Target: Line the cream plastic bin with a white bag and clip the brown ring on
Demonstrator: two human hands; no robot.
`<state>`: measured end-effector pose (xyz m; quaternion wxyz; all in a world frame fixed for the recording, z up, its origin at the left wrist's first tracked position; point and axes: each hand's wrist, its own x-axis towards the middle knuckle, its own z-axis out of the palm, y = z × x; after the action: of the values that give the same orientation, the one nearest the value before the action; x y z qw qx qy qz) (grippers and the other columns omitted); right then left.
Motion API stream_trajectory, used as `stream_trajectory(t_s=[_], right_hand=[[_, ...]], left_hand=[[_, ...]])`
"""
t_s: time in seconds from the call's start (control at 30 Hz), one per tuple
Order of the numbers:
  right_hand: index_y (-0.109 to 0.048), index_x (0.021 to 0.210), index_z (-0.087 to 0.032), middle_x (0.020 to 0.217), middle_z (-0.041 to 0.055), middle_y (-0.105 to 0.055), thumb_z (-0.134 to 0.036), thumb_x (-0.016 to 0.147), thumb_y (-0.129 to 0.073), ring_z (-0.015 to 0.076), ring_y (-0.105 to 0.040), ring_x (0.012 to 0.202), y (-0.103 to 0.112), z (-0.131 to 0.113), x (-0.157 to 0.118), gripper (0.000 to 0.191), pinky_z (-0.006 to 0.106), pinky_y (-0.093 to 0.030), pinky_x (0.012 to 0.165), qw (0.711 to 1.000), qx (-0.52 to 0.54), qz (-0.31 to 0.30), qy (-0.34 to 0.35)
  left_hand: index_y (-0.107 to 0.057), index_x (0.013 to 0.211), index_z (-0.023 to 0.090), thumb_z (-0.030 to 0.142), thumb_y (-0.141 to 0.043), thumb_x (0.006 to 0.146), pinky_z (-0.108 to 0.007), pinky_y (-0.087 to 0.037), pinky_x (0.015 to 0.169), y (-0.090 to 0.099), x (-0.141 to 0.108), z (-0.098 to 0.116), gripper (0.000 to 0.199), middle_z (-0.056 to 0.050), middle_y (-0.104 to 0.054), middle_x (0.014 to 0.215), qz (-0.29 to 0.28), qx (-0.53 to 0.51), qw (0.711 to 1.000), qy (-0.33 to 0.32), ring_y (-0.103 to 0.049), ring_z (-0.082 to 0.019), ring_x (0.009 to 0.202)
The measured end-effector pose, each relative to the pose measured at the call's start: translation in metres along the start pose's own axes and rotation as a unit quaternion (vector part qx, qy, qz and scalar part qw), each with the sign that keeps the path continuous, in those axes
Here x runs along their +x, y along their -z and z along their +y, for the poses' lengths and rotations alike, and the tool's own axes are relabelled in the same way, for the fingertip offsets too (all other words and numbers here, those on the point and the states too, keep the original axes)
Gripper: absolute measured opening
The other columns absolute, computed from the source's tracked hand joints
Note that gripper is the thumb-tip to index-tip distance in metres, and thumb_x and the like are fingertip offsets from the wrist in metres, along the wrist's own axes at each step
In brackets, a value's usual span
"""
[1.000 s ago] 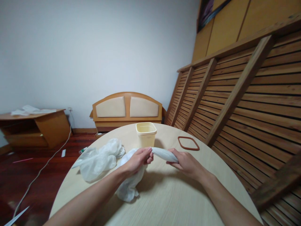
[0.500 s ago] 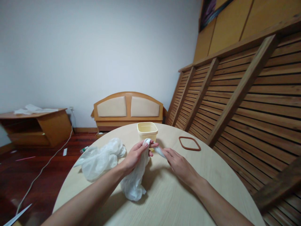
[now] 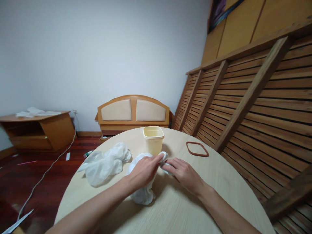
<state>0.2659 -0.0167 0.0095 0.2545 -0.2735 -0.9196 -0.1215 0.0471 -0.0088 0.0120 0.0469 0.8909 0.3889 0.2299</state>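
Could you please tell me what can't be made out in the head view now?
All in the head view:
- Middle of the held bag: hidden by the left hand.
- Tub's inner bottom: hidden by its front wall.
- Green item on the floor: too small to identify.
- Pointed white thing: cut off by the lower edge.

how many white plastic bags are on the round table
2. One bag lies crumpled left of the cream container; the other bag is in the left hand and right hand, partly hidden by them.
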Motion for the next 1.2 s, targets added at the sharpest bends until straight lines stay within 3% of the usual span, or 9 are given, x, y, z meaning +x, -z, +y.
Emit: stream_trajectory(t_s=[0.17,0.33,0.47,0.63,0.77,0.87,0.97,1.1,1.2], right_hand=[[-0.064,0.117,-0.024,0.105,0.0060,-0.072,-0.018,0.100,-0.047,0.0206,-0.065,0.094,0.001,0.003,-0.001,0.025,0.035,-0.052,0.082,1.000,-0.003,0.005,0.020],[-0.064,0.114,-0.022,0.103,0.0065,-0.073,-0.018,0.098,-0.051,0.0232,-0.063,0.102,0.000,0.004,-0.002,0.022,0.041,-0.052,0.090,0.998,0.046,0.038,0.020],[-0.062,0.112,-0.022,0.111,0.0074,-0.071,-0.011,0.094,-0.050,0.0216,-0.062,0.114,-0.006,0.002,-0.002,0.024,0.039,-0.052,0.097,0.986,0.150,0.069,0.016],[-0.060,0.114,-0.022,0.101,0.0063,-0.068,-0.009,0.092,-0.049,0.0182,-0.065,0.096,-0.012,0.000,-0.002,0.028,0.032,-0.054,0.083,0.965,0.241,0.096,-0.042],[-0.060,0.112,-0.023,0.102,0.0063,-0.068,-0.009,0.091,-0.049,0.0187,-0.065,0.097,-0.015,-0.002,-0.001,0.027,0.033,-0.053,0.086,0.947,0.286,0.114,-0.086],[-0.057,0.115,-0.023,0.108,0.0073,-0.068,-0.014,0.091,-0.051,0.0196,-0.065,0.100,-0.019,-0.006,-0.001,0.027,0.034,-0.052,0.089,0.924,0.328,0.125,-0.151],[-0.050,0.123,-0.024,0.114,0.0083,-0.066,-0.021,0.092,-0.052,0.0199,-0.065,0.105,-0.023,-0.009,0.000,0.031,0.035,-0.053,0.090,0.882,0.384,0.154,-0.225],[-0.045,0.124,-0.026,0.112,0.0068,-0.067,-0.026,0.090,-0.059,0.0204,-0.064,0.107,-0.027,-0.011,0.005,0.037,0.034,-0.055,0.088,0.832,0.429,0.201,-0.288],[-0.048,0.116,-0.027,0.112,0.0065,-0.065,-0.031,0.085,-0.067,0.0223,-0.064,0.108,-0.029,-0.011,0.008,0.036,0.032,-0.056,0.081,0.808,0.431,0.243,-0.321]], left_hand=[[-0.044,0.139,0.020,0.008,-0.040,0.089,-0.041,-0.046,0.096,0.001,-0.001,0.006,0.052,-0.011,-0.069,0.112,-0.032,0.059,0.998,-0.019,-0.065,-0.025,0.102],[-0.049,0.125,0.019,0.022,-0.051,0.084,-0.045,-0.041,0.102,0.009,-0.005,0.015,0.041,-0.010,-0.068,0.109,-0.072,0.073,0.994,-0.041,-0.064,-0.027,0.104],[-0.050,0.113,0.019,0.025,-0.047,0.092,-0.043,-0.043,0.098,0.012,-0.004,0.014,0.022,-0.009,-0.069,0.099,-0.089,0.048,0.993,-0.058,-0.065,-0.025,0.095],[-0.049,0.107,0.019,0.030,-0.046,0.096,-0.035,-0.047,0.085,0.011,-0.001,0.005,0.016,-0.010,-0.067,0.100,-0.054,-0.027,0.997,-0.047,-0.062,-0.024,0.093],[-0.053,0.099,0.019,0.030,-0.049,0.095,-0.032,-0.046,0.080,0.011,0.001,0.001,0.013,-0.008,-0.064,0.097,-0.036,-0.063,0.997,-0.032,-0.059,-0.022,0.089],[-0.055,0.096,0.019,0.028,-0.054,0.092,-0.031,-0.045,0.079,0.010,0.001,-0.001,0.010,-0.007,-0.064,0.095,-0.030,-0.098,0.995,-0.016,-0.058,-0.020,0.087],[-0.053,0.098,0.019,0.030,-0.059,0.090,-0.031,-0.046,0.077,0.005,0.000,-0.002,0.015,-0.006,-0.065,0.094,-0.024,-0.141,0.990,0.007,-0.060,-0.020,0.084],[-0.039,0.122,0.020,0.027,-0.061,0.089,-0.034,-0.049,0.084,-0.003,-0.002,-0.002,0.040,-0.009,-0.068,0.110,0.021,-0.210,0.977,-0.012,-0.064,-0.021,0.097],[-0.029,0.135,0.024,0.022,-0.059,0.090,-0.037,-0.049,0.092,-0.007,-0.004,0.001,0.054,-0.010,-0.066,0.121,0.066,-0.196,0.977,-0.048,-0.063,-0.021,0.108]])
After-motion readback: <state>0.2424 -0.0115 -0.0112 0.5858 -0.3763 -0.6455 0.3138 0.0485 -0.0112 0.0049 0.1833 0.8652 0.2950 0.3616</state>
